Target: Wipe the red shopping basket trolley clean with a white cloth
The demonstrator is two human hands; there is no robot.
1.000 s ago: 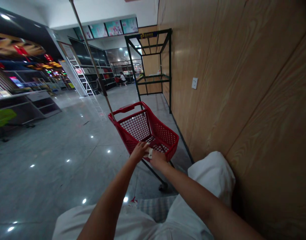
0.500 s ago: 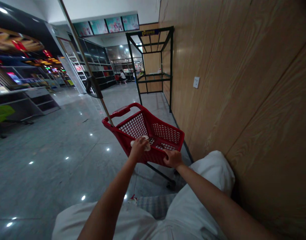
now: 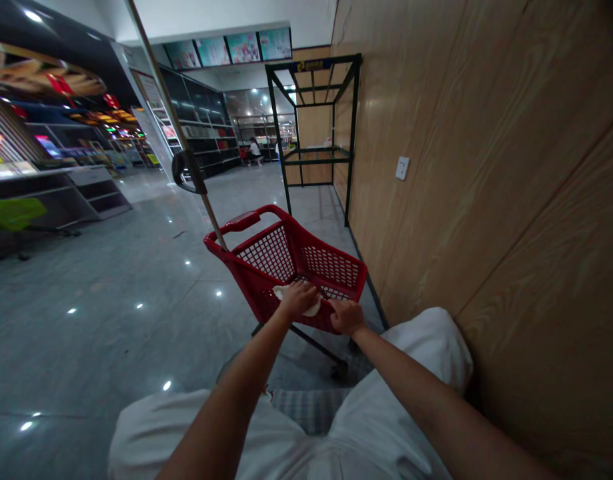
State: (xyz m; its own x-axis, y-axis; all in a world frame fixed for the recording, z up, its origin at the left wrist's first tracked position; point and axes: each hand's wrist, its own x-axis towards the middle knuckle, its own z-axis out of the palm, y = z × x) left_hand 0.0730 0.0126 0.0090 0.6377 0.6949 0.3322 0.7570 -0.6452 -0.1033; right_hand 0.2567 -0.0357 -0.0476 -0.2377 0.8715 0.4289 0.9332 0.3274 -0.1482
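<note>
A red plastic shopping cart basket (image 3: 306, 260) stands in front of me on a dark wheeled frame. My left hand (image 3: 297, 298) presses a white cloth (image 3: 313, 309) against the near rim of the basket, fingers closed over it. Just to its right, my right hand (image 3: 346, 316) grips the same near rim. A long metal pole with a black handle (image 3: 187, 172) rises from the basket's left corner.
A wood-panelled wall (image 3: 486, 167) with a white socket (image 3: 402, 168) runs along the right. A dark green metal rack (image 3: 319, 127) stands against it beyond the cart. Glossy grey floor (image 3: 111, 313) spreads left toward shelves; a person sits far back.
My left hand with the cloth slid right along the basket's near rim toward my right hand, which keeps its grip. The view shifted slightly.
</note>
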